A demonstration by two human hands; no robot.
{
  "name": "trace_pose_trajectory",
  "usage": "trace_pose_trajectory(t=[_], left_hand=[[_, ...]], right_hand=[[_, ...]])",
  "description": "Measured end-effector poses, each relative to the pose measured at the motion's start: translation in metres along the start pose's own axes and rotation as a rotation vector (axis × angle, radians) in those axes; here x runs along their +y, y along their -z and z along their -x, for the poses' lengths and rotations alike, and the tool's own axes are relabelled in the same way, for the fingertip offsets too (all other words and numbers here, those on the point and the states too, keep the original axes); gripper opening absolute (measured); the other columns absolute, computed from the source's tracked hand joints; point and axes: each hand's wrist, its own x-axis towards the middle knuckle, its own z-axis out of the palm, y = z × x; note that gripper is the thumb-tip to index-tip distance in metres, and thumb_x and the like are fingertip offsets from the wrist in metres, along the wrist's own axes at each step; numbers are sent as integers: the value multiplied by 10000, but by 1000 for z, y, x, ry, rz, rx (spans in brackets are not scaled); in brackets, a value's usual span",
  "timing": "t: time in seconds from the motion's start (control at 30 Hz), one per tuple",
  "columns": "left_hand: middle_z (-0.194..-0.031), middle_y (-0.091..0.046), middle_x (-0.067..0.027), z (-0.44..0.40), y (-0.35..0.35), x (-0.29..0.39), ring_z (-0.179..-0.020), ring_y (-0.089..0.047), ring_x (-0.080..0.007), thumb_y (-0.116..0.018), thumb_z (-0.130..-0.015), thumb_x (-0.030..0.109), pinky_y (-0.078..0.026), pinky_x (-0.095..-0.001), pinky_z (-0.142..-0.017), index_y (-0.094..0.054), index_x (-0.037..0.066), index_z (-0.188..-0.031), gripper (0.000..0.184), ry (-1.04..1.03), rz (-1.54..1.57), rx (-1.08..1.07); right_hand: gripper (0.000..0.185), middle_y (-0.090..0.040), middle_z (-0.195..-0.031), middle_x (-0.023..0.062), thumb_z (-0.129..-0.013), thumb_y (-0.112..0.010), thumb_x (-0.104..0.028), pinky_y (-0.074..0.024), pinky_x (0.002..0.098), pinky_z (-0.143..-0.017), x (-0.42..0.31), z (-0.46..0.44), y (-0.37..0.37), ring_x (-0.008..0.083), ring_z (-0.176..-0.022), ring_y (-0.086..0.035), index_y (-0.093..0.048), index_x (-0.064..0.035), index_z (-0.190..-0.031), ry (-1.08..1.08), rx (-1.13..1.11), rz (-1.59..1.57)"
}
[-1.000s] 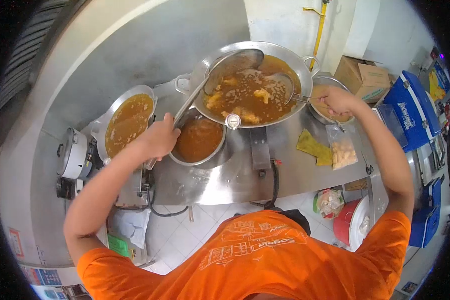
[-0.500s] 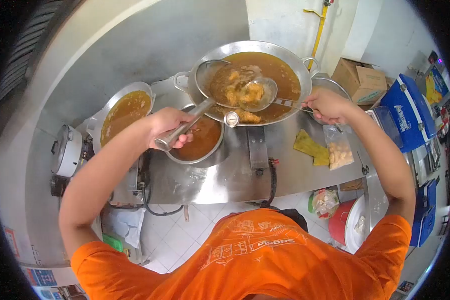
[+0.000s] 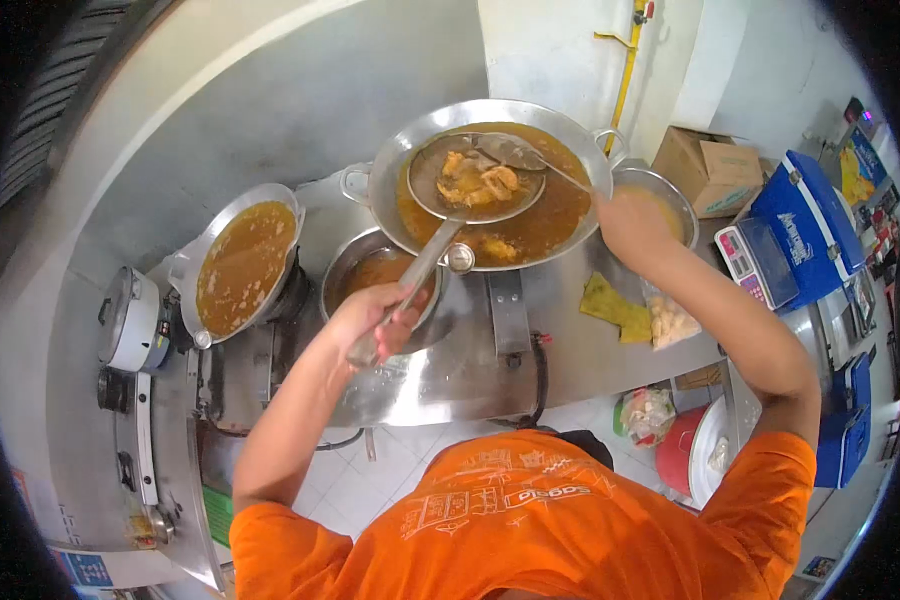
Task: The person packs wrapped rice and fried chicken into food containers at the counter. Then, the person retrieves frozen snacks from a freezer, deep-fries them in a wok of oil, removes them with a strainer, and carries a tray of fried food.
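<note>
My left hand (image 3: 375,318) is wrapped round the thick metal handle of a large mesh strainer (image 3: 425,190). The strainer's bowl sits over the oil of a wide two-handled wok (image 3: 385,165), with golden fried pieces (image 3: 475,180) inside it. My right hand (image 3: 625,225) grips the thin handle of a skimmer (image 3: 510,150), whose head is at the strainer's far rim. Another fried piece (image 3: 495,246) floats in the oil near the wok's front edge. A round dial thermometer (image 3: 460,258) stands at that edge, beside the strainer handle.
A pot of brown liquid (image 3: 335,290) stands below the strainer handle. Left of it is a second oil-filled wok (image 3: 182,270). On the right are a bowl (image 3: 685,205), a yellow cloth (image 3: 615,308), a bag of pale pieces (image 3: 673,322), a scale (image 3: 745,265) and a blue cooler (image 3: 805,225).
The strainer has swung right, under the fried pieces, and now holds them. The skimmer has moved up to the far rim with no pieces visible on it. My left hand has shifted right and down.
</note>
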Motion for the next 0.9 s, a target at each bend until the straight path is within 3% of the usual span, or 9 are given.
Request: trace_pose_trajectory(t=[0.2,0.27,0.37,0.43,0.5,0.6,0.7,0.8,0.9], left_hand=[[-668,-478,24,36,27,-2,-376,-429,-41,-519,-1076,262,-363,-220,-280,-552,38,-1283,307,-33,57,-20],[-667,-476,21,47,16,-3,-371,-414,-40,-531,-1073,267,-355,-230,-274,-551,43,-1287,310,-81,-102,48],[-661,-467,26,62,22,-4,-358,-384,-37,-551,-1066,277,-334,-242,-262,-553,54,-1279,309,-137,-112,28],[-657,-462,26,70,25,-2,-352,-378,-38,-564,-1059,282,-329,-243,-259,-553,57,-1277,313,-174,-115,30],[-652,-456,24,80,19,-2,-346,-376,-40,-577,-1052,284,-326,-243,-257,-550,59,-1276,319,-198,-128,67],[-647,-451,19,88,15,-5,-347,-384,-46,-591,-1042,292,-329,-249,-257,-535,61,-1281,338,-236,-193,161],[-655,-441,15,97,11,-10,-378,-391,-63,-619,-1025,285,-366,-258,-311,-483,58,-1232,335,-259,-261,174],[-663,-439,10,96,14,-17,-384,-399,-75,-635,-1011,276,-377,-272,-319,-473,69,-1164,304,-293,-317,240],[-641,-438,13,86,16,-23,-346,-390,-72,-621,-1021,275,-316,-262,-281,-512,37,-1277,366,-295,-314,321]], right_hand=[[239,-709,-938,295,-937,-527,-33,-571,531,-781,5,18,67,447,-880,-718,-651,63,-1117,-166,34,-90],[373,-702,-894,287,-933,-560,-62,-565,510,-762,73,-5,27,405,-822,-726,-606,-25,-1301,-3,5,-69],[416,-684,-797,222,-970,-571,-113,-536,449,-639,88,-8,20,319,-683,-696,-599,-70,-1382,95,-232,-218],[368,-636,-722,142,-1008,-552,-149,-471,381,-527,75,-8,36,233,-575,-613,-616,-83,-1365,-14,-428,-433],[326,-554,-649,43,-1047,-521,-182,-367,298,-417,44,-3,46,126,-469,-482,-635,-106,-1343,-264,-616,-718],[291,-427,-632,-53,-1078,-483,-216,-214,234,-371,44,2,24,31,-447,-305,-654,-139,-1300,-530,-702,-1145],[274,-415,-629,-65,-1077,-474,-201,-195,224,-368,59,18,10,17,-443,-293,-657,-131,-1268,-546,-722,-1396],[293,-427,-636,-64,-1079,-465,-194,-186,230,-373,66,31,12,20,-443,-295,-649,-108,-1291,-582,-667,-1425],[310,-458,-648,-56,-1064,-491,-189,-159,229,-369,61,44,44,25,-413,-272,-615,-67,-1321,-595,-505,-1290]])
